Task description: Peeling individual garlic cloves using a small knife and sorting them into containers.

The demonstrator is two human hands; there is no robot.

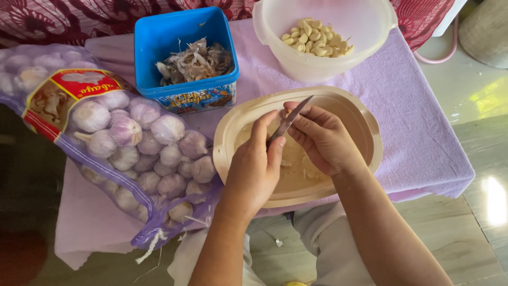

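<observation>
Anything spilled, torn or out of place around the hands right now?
Mostly tidy. The mesh garlic sack has a frayed open end hanging over the table edge, and a small scrap of peel lies on the floor below the left hand.

Garlic sack [132, 143] crowding left, blue tub [159, 37] and bowl [370, 26] ahead, bare cloth [423, 132] right

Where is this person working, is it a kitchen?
Probably a home, on a low cloth-covered table. A mesh bag of garlic bulbs, a bowl of peeled cloves and a tub of skins suggest home food preparation.
</observation>
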